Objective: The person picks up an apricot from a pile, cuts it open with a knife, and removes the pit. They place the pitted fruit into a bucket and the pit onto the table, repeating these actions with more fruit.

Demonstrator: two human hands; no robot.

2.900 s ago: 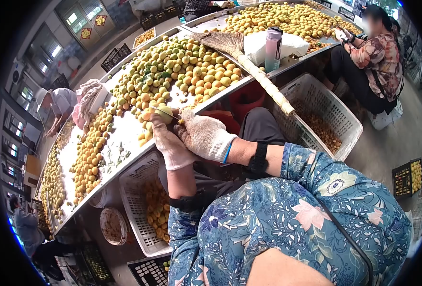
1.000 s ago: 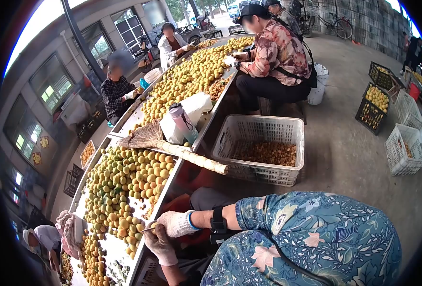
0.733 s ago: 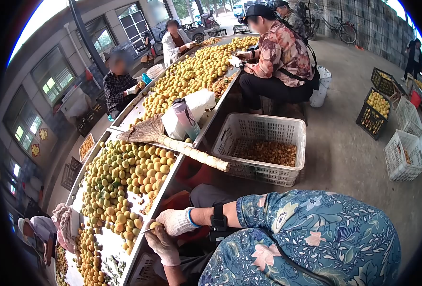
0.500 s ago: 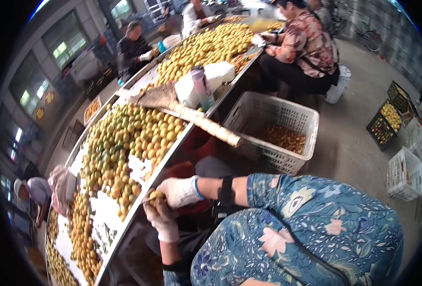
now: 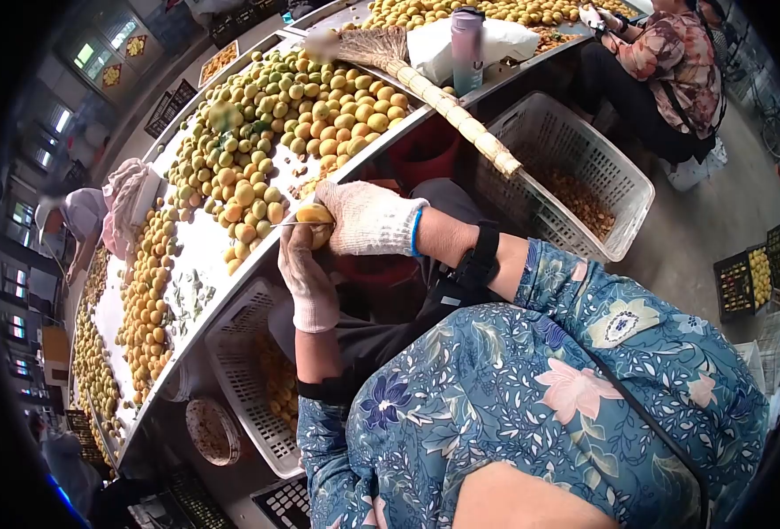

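Observation:
My left hand (image 5: 309, 286), in a stained, off-white knit glove, is closed on a yellow apricot (image 5: 315, 214). Across the fruit lies the thin blade of a small knife (image 5: 287, 223), its end pointing left. My right hand (image 5: 368, 218), gloved in white with a blue cuff, is closed against the apricot's other side; the knife handle is hidden, apparently inside this hand. Both hands meet just off the edge of a long white table (image 5: 197, 300). Near them on it lies a heap of green to orange apricots (image 5: 231, 159).
A straw broom (image 5: 447, 108) lies across the table, its handle jutting past the edge. Beside it stands a tumbler (image 5: 466, 53). Below are a white crate (image 5: 623, 189) with brown pieces, another crate (image 5: 240, 388) and a bucket (image 5: 212, 432). A co-worker (image 5: 663, 75) sits at the upper right.
The view has swung downward and left, bringing the crate and bucket under the table into sight. My hands remain together; the apricot now shows a bright yellow face above the blade.

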